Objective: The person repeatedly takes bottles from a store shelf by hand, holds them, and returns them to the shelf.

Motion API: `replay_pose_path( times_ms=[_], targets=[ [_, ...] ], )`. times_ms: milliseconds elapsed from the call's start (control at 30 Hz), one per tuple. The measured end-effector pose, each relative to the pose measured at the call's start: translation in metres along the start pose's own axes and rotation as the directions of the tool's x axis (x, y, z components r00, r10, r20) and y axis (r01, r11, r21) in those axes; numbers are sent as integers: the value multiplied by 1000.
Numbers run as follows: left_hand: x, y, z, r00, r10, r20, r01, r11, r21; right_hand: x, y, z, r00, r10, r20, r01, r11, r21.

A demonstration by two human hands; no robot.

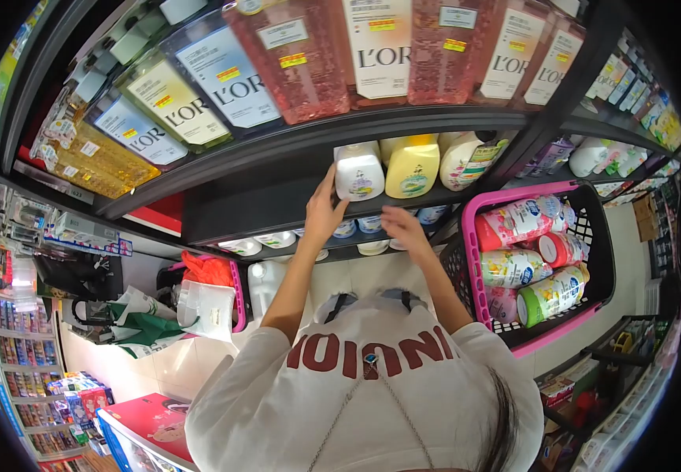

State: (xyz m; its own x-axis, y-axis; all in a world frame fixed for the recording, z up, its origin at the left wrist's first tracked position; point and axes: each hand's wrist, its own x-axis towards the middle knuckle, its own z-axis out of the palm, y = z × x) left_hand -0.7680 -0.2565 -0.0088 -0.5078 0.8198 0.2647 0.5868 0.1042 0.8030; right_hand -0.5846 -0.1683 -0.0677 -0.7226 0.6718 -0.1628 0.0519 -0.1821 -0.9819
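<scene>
A white bottle (358, 175) with a printed label stands at the left end of a short row on the middle shelf. My left hand (324, 212) is closed against its left side, fingers along the edge and thumb low at the front. To its right are a yellow bottle (412, 169) and a white bottle with a green label (470, 161). My right hand (405, 230), slightly blurred, is just below the yellow bottle, fingers loosely stretched, with nothing visible in it.
Large L'OR bottles (380, 55) line the shelf above. At right stands a black basket with a pink rim (472, 259), holding several colourful bottles (553, 295). Another pink-rimmed basket (239, 295) with bags is at left, beside a white jug (265, 287). A red box (147, 421) stands behind left.
</scene>
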Motion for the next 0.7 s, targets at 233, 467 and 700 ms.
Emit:
replay_pose_path(
  times_ms=[233, 467, 700],
  targets=[
    [-97, -41, 23, 762, -188, 620, 142, 982, 123, -79, 32, -19, 994, 39, 107, -28, 994, -103],
    [-143, -34, 62, 691, -126, 711, -21, 981, 194, -123, 57, -30, 976, 209, 57, -207, 978, -39],
    [-161, -11, 69, 642, -42, 765, -5, 998, 59, -167, 71, -20, 991, 63, -119, -69, 997, -46]
  ],
)
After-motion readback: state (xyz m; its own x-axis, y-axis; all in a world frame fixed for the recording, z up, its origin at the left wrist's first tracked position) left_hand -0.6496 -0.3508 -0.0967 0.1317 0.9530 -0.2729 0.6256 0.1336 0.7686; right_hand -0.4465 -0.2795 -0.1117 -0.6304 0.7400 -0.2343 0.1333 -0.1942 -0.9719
